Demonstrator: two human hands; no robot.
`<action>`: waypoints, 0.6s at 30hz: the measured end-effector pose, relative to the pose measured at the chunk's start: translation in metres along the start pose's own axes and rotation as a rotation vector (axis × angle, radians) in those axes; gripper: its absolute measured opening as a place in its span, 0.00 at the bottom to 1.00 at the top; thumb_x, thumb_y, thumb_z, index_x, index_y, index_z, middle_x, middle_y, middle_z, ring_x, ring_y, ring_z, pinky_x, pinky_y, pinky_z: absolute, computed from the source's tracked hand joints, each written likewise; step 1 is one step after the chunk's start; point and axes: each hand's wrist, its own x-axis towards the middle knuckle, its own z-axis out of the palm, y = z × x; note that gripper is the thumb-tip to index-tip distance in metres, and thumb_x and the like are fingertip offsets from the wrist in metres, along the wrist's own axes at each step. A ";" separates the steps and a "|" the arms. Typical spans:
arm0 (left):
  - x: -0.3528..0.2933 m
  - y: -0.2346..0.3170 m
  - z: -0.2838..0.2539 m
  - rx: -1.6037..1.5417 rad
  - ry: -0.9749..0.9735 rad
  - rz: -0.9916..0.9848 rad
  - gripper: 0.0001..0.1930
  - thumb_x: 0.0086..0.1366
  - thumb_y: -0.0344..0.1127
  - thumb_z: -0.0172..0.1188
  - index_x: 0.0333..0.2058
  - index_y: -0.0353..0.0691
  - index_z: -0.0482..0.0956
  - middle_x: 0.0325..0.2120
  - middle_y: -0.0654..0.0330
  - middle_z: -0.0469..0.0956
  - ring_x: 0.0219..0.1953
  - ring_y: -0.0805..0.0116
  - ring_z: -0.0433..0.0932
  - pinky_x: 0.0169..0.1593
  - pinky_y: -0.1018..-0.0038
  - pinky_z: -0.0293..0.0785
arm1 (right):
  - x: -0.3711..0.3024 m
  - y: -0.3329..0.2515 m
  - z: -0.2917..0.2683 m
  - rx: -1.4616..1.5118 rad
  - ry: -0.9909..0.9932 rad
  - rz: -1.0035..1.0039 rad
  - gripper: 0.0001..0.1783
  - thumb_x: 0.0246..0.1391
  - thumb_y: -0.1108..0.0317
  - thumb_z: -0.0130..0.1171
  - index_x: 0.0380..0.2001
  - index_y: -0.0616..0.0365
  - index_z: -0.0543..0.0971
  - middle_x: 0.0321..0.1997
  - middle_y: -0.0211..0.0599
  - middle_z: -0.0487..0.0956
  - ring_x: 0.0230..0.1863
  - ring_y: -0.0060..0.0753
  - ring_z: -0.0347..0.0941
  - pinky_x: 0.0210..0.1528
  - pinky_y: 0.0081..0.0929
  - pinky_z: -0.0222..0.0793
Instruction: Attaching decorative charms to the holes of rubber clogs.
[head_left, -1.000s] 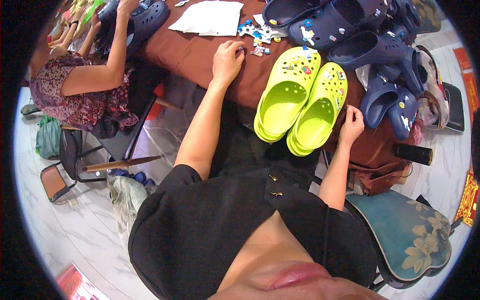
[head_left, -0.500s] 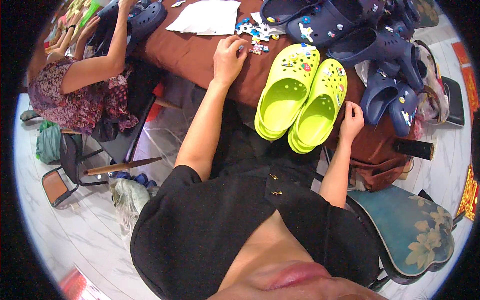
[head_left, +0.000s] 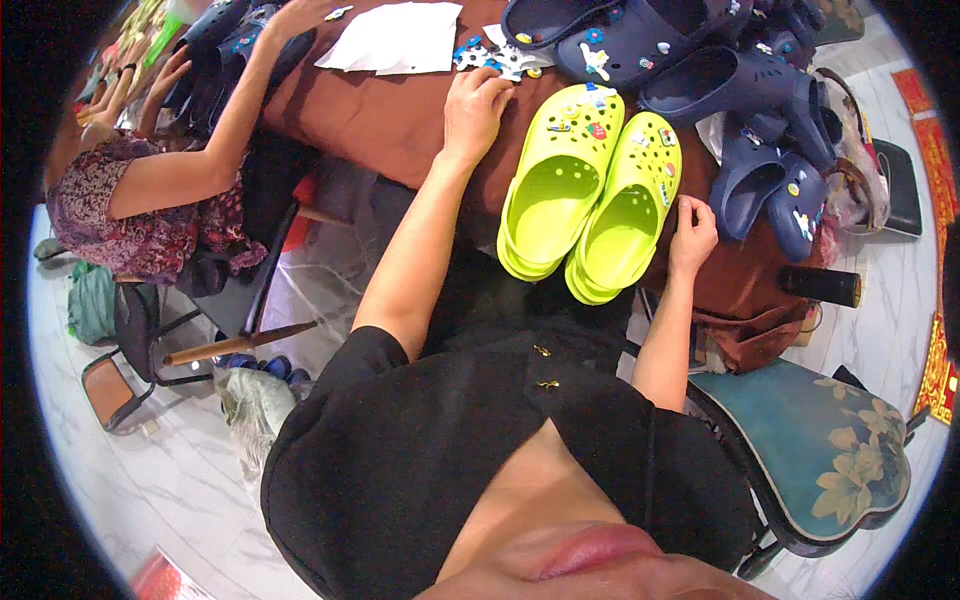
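A pair of lime-green clogs (head_left: pixel 560 195) with small charms on the toes lies in front of me, heels toward me. My left hand (head_left: pixel 474 115) is just left of the clogs' toes, at the near edge of a pile of small colourful shoe charms (head_left: pixel 506 64). Its fingers are bent and closed; whatever is between them is hidden. Beside the outer edge of the right-hand clog rests my right hand (head_left: pixel 693 236), fingers curled in. I cannot make out whether something small is inside it.
Dark blue clogs (head_left: pixel 690 80) with charms are heaped at the far right. White sheets of paper (head_left: pixel 392 38) lie on the brown tablecloth (head_left: pixel 350 115). A co-worker's arm (head_left: pixel 205 180) reaches over more clogs at the left. A floral-backed chair (head_left: pixel 800 440) stands at my right.
My left hand has moved right over the near charms, covering some that showed before. My right hand stays beside the clog. The whole view has shifted slightly.
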 end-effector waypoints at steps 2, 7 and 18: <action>0.003 -0.001 -0.003 -0.174 0.125 -0.107 0.05 0.57 0.31 0.66 0.33 0.41 0.84 0.37 0.59 0.81 0.43 0.55 0.76 0.47 0.62 0.73 | 0.001 0.000 0.001 0.008 0.006 -0.044 0.10 0.59 0.66 0.60 0.32 0.62 0.83 0.35 0.39 0.83 0.41 0.40 0.77 0.47 0.34 0.70; -0.002 0.007 -0.023 -0.709 0.267 -0.592 0.11 0.68 0.36 0.61 0.42 0.35 0.83 0.34 0.64 0.82 0.35 0.79 0.76 0.42 0.79 0.73 | 0.000 0.002 -0.001 0.067 0.036 0.001 0.09 0.60 0.67 0.60 0.34 0.63 0.83 0.36 0.39 0.83 0.40 0.38 0.78 0.47 0.32 0.71; -0.012 0.057 -0.070 -1.572 0.056 -0.888 0.09 0.70 0.33 0.59 0.44 0.35 0.80 0.38 0.59 0.82 0.36 0.77 0.78 0.37 0.81 0.71 | -0.003 -0.079 -0.013 0.450 0.060 -0.013 0.07 0.63 0.75 0.57 0.36 0.68 0.81 0.38 0.35 0.80 0.42 0.25 0.75 0.48 0.23 0.71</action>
